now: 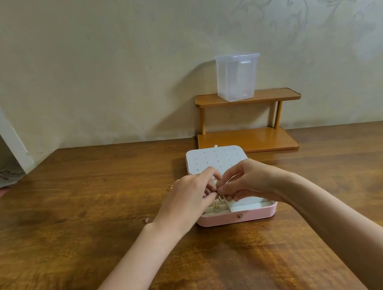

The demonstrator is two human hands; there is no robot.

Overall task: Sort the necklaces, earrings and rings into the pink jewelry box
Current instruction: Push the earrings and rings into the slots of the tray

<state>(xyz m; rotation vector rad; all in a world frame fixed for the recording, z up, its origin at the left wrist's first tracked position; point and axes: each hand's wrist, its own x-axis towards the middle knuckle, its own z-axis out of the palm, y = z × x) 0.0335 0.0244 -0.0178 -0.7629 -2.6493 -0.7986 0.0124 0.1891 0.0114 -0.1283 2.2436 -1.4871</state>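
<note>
Now my left hand point(188, 198) and right hand point(247, 181) pinch a gold earring point(222, 198) together over the open box point(237, 215); another earring point(217, 208) sits in its front-left ring slot, lid point(214, 158) laid back.

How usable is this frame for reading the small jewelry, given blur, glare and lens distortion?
Head view: wide-angle bending bows the table edges; soft glare on its left side; both hands, left hand and right hand, are slightly motion-blurred over the pink jewelry box; the earring pinched between them is a small, soft glint, too blurred for detail; lighting is even, shadows faint.
</note>
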